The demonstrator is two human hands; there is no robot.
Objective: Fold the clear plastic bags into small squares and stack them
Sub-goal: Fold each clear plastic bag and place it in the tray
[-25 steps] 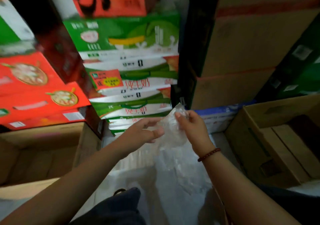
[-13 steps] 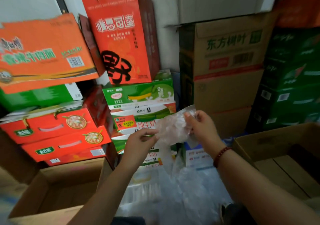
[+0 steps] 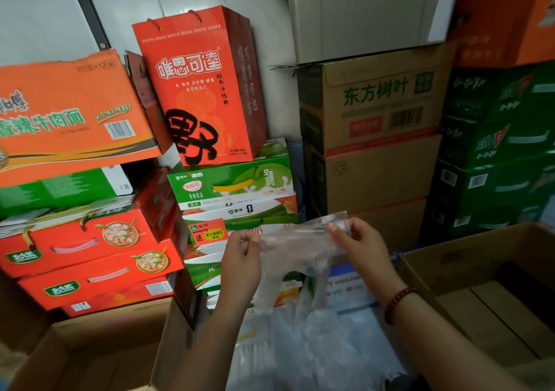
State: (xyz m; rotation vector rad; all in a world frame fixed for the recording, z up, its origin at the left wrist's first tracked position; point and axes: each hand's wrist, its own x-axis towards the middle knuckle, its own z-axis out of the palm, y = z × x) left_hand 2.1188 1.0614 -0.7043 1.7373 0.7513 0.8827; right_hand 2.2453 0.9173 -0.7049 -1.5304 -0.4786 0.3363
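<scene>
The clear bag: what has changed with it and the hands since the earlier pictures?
The left hand, which was open beside the clear bag, now pinches its left edge. The hands have drawn apart and the bag is stretched between them. The right hand keeps its pinch on the bag's top corner.

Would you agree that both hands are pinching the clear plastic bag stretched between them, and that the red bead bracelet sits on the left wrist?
Not quite. The head view shows the red bead bracelet on the right wrist, not the left. The rest holds: the left hand and the right hand each pinch the clear plastic bag, stretched between them.
</scene>
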